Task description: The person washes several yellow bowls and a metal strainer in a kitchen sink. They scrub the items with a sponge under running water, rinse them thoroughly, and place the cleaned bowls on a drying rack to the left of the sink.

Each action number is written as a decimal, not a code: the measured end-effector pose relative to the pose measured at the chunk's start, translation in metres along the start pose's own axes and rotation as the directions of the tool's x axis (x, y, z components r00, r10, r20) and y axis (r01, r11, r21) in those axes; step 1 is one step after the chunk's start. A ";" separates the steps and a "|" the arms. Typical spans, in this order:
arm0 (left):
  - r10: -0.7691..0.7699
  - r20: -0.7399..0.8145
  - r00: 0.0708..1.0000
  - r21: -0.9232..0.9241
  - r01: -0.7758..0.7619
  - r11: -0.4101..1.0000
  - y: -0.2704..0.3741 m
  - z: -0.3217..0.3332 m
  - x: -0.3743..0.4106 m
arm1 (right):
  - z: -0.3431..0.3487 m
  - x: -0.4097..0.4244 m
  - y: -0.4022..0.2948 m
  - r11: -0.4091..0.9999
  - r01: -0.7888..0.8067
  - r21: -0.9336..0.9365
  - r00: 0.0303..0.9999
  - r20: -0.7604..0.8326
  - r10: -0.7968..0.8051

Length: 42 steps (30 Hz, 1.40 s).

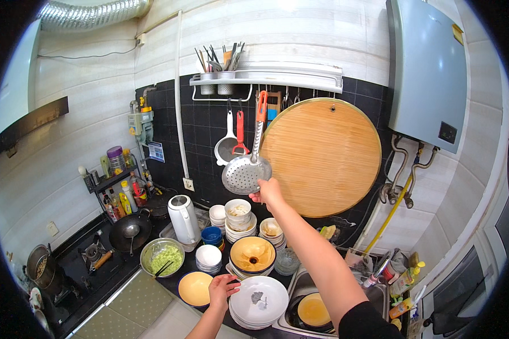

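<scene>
My right hand (267, 193) reaches up to the wall and grips the rim of a perforated metal skimmer (245, 173), whose orange-tipped handle points upward at the rail. My left hand (222, 290) is low, fingers apart, at the left edge of a stack of white plates (261, 301) with a dark leaf print. A yellow bowl (194, 289) lies just left of that hand. Behind the plates stands a stack topped by a soiled yellow dish (253, 254). A white-handled strainer (228, 148) and a red peeler (240, 135) hang left of the skimmer.
A round bamboo board (322, 156) hangs at right. Stacked bowls (239, 212), a white kettle (184, 218) and a metal bowl of shredded greens (163, 257) stand on the counter. The sink (295, 292) holds a yellow dish. A wok (129, 233) is on the stove, left.
</scene>
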<state>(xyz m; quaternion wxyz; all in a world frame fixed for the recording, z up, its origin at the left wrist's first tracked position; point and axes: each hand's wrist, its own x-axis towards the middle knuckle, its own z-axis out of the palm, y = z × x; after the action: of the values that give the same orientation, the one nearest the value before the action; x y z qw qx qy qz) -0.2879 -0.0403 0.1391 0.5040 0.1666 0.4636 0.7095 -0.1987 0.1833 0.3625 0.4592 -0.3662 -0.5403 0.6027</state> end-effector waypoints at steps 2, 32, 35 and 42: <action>0.005 -0.004 1.000 0.026 -0.005 1.000 0.000 -0.005 0.001 | 0.005 0.005 -0.002 1.000 -0.023 0.010 1.000 0.009 0.022; -0.108 0.172 0.979 0.122 0.088 0.989 -0.027 0.038 -0.006 | -0.155 -0.101 0.103 0.969 -0.184 -0.166 0.903 0.360 0.233; -0.186 0.247 0.951 0.196 0.139 0.971 -0.040 0.074 -0.021 | -0.218 -0.163 0.144 0.953 -0.272 -0.134 0.916 0.268 0.299; -0.411 0.427 0.805 0.405 0.236 0.883 -0.113 0.141 -0.044 | -0.332 -0.300 0.314 0.798 -0.433 -0.421 0.901 -0.159 0.405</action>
<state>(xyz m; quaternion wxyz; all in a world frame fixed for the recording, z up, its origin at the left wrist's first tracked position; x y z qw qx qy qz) -0.1061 -0.0023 0.1287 0.6862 0.3447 0.4509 0.4550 0.1565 0.0046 -0.0136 0.2346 -0.5898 -0.5551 0.5376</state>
